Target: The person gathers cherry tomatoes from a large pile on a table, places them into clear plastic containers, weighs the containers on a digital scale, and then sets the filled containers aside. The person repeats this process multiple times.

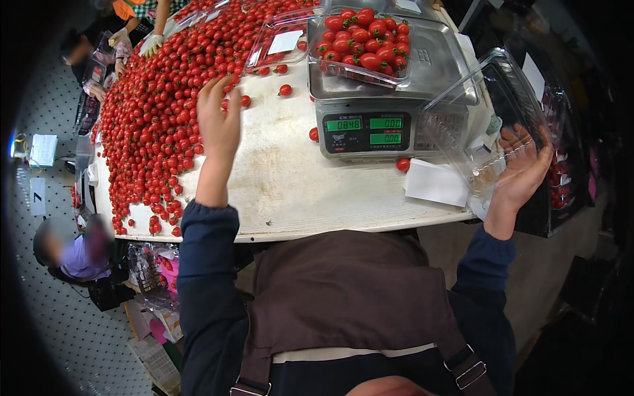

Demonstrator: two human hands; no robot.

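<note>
My right hand [525,168] holds a clear plastic punnet [488,106] by its near end, tilted up beside the scale; a white paper slip [533,76] shows through it. My left hand [219,116] is raised at the edge of a large heap of cherry tomatoes [163,109], fingers extended and nothing seen in its grasp. Between my hands stands a digital scale [391,126] with a steel pan [436,59] and lit green readouts. On the pan rests a clear punnet filled with tomatoes [369,42].
Another clear container [262,49] with a white slip [285,42] lies left of the pan. White paper slips [436,182] are stacked near the table's front edge. Loose tomatoes [285,90] dot the white tabletop [277,173]. Across the heap, other people's hands work, one in a glove [151,45].
</note>
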